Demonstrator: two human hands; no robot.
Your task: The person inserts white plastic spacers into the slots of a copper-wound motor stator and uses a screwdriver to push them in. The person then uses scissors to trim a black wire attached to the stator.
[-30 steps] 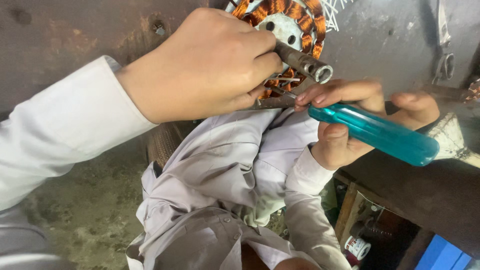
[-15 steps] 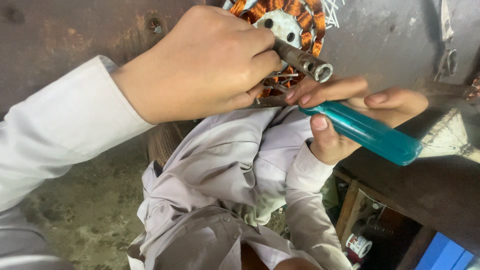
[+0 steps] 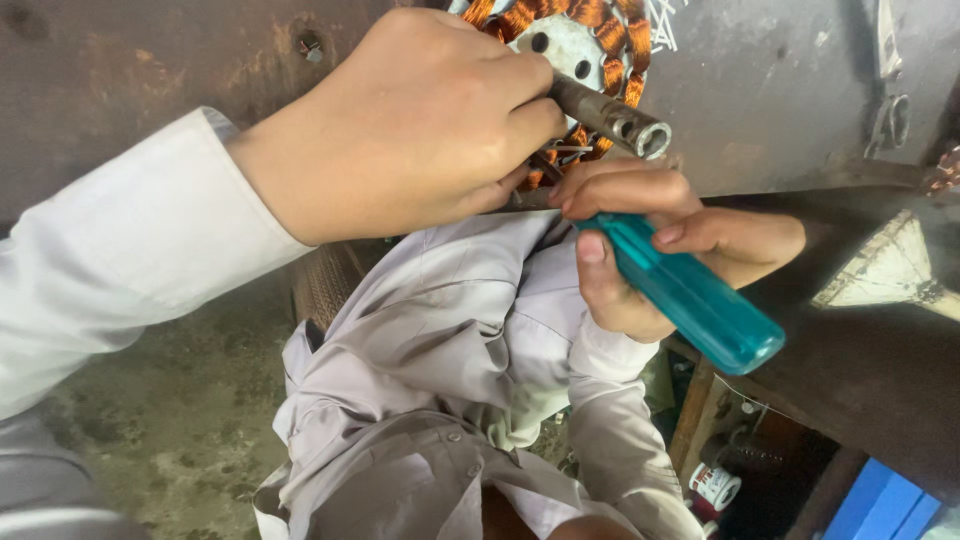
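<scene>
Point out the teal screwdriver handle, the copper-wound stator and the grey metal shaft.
Translucent teal plastic screwdriver handle [image 3: 690, 295], head view, middle of the handle.
Round copper-wound stator [image 3: 590, 30], head view, its grey centre plate.
Grey metal shaft [image 3: 610, 115], head view, mid-length, past the left hand's grip.

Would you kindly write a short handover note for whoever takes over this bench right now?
Left hand: closed around a grey metal rod that runs across the stator, a metal core ringed with copper windings, lying on the dark workbench.
Right hand: gripping a screwdriver by its teal handle; the shaft points towards the windings, tip hidden under the left hand.
Done: both tools are at the stator.
Left: cannot tell how far the work on the windings has got.
</scene>
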